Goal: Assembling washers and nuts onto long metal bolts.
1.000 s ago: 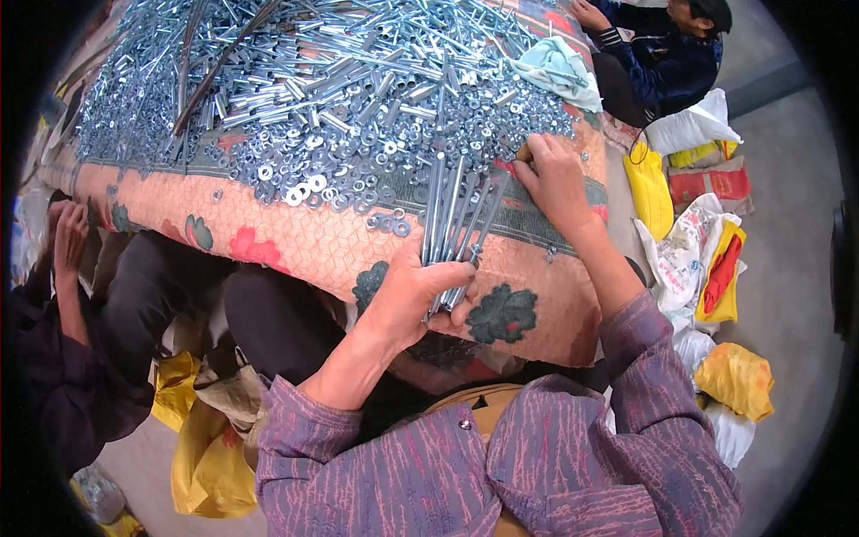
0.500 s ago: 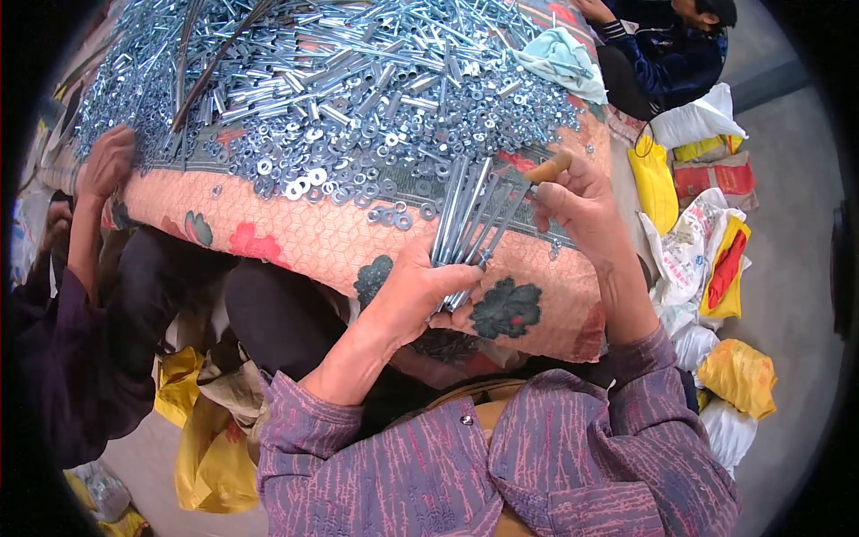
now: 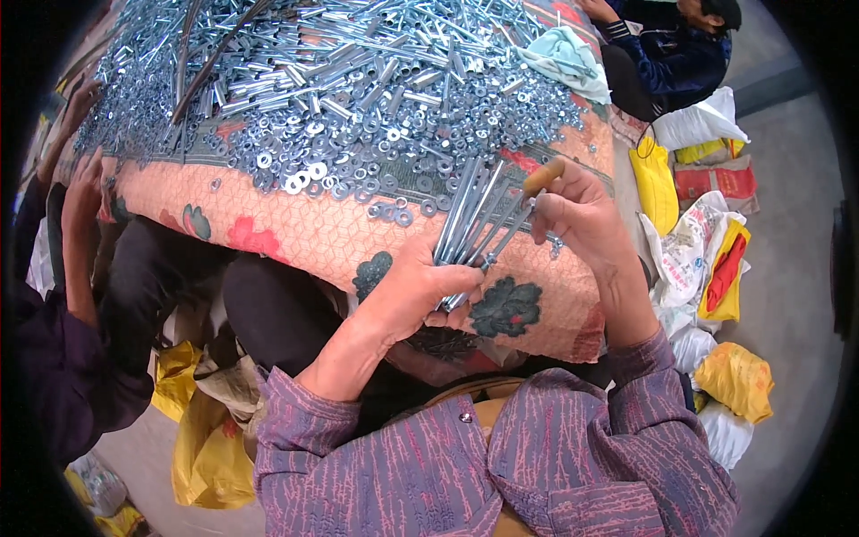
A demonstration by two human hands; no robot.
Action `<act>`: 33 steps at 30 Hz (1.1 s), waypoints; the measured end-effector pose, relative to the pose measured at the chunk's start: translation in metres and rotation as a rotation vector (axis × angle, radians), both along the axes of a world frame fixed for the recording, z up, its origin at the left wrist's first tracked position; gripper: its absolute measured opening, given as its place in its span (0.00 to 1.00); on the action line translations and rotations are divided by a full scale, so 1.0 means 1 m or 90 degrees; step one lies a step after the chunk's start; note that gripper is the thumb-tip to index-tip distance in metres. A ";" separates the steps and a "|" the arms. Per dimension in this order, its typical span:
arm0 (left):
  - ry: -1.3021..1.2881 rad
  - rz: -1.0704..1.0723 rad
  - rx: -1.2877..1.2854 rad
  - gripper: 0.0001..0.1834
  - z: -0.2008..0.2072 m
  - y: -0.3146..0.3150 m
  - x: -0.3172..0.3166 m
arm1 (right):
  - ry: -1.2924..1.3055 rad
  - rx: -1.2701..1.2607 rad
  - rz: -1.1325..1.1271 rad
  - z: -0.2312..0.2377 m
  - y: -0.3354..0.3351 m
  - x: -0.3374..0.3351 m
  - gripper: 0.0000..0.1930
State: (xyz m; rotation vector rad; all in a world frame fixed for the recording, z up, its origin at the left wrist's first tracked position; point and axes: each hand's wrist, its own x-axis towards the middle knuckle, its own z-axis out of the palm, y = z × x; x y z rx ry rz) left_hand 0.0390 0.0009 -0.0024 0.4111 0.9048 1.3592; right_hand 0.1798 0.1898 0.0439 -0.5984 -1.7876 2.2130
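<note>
My left hand is closed around a fanned bundle of long, shiny metal bolts, whose upper ends point away from me over the table edge. Small wider metal pieces show on some of them beside my left thumb. At the tip of the rightmost bolt, the fingers of my right hand are pinched together. A small metal part shows between thumb and fingers there, too small to name. One finger of that hand wears a tan finger cover.
A padded floral cloth covers the table. On it lie heaped washers, metal tubes and a pale cloth. Co-workers' hands are at the left; another person sits far right. Sacks line the floor.
My right fingers have shifted slightly at the bolt's tip, while my left hand keeps its grip. At the left, the co-worker's hand has opened and moved a little toward the edge.
</note>
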 end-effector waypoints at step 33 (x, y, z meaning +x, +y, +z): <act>-0.019 0.091 0.006 0.10 -0.006 0.003 0.005 | 0.044 0.064 -0.053 -0.012 -0.022 0.010 0.22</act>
